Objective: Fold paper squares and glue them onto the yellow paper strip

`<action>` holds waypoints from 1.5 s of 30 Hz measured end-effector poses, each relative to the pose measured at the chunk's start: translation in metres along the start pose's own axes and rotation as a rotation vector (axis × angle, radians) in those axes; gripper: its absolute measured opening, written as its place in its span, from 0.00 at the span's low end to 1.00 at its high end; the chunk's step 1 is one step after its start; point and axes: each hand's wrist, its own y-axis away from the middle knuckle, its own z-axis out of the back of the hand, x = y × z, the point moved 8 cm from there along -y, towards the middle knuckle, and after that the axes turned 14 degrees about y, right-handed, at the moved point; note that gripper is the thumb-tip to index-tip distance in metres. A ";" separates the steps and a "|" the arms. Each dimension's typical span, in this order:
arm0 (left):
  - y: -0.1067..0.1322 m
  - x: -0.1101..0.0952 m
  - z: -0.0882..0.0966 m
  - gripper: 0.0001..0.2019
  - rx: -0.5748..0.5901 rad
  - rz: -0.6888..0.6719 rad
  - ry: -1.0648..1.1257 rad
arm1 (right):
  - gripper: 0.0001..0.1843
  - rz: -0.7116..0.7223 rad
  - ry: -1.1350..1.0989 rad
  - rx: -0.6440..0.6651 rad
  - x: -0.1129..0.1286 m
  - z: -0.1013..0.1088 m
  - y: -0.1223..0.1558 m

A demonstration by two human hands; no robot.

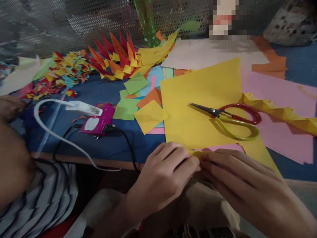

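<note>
Currently, from the head camera, I see both bare hands close together at the near edge of the blue worktop (96, 147). The left hand (170, 168) has its fingers curled, and the right hand (244, 175) has its fingers nearly straight and pressed together; between their fingertips they pinch a small piece of yellow paper (198, 153), mostly hidden, so I cannot tell its exact shape. Just beyond the hands lies a large yellow paper sheet (195, 86), and on it rest the scissors with one red and one yellow-green handle (215, 112). To the right, a zigzag yellow folded-paper chain (279, 108) lies partly over a pink paper sheet (287, 138). To the left are a yellow paper square (150, 116) and a magenta box with cables (107, 115). Farther away stands a ring of red, orange and yellow paper points (121, 54).
</note>
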 end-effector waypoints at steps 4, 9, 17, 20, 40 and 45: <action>-0.001 0.001 0.001 0.05 -0.033 0.024 0.018 | 0.14 -0.095 -0.090 -0.021 -0.004 0.002 -0.004; -0.001 0.003 0.002 0.04 -0.007 0.035 0.090 | 0.13 -0.117 -0.089 -0.016 0.000 -0.002 -0.010; -0.006 0.008 0.005 0.01 -0.082 0.116 0.115 | 0.12 -0.249 -0.052 -0.023 -0.002 0.001 -0.014; -0.009 0.009 0.006 0.02 -0.078 0.138 0.127 | 0.11 -0.325 -0.102 -0.031 -0.006 0.001 -0.016; -0.014 0.018 0.007 0.04 -0.177 0.337 0.264 | 0.03 -0.631 -0.187 -0.005 -0.015 -0.001 -0.017; -0.014 0.017 0.005 0.07 -0.187 0.358 0.247 | 0.02 -0.605 -0.213 0.001 -0.017 -0.002 -0.021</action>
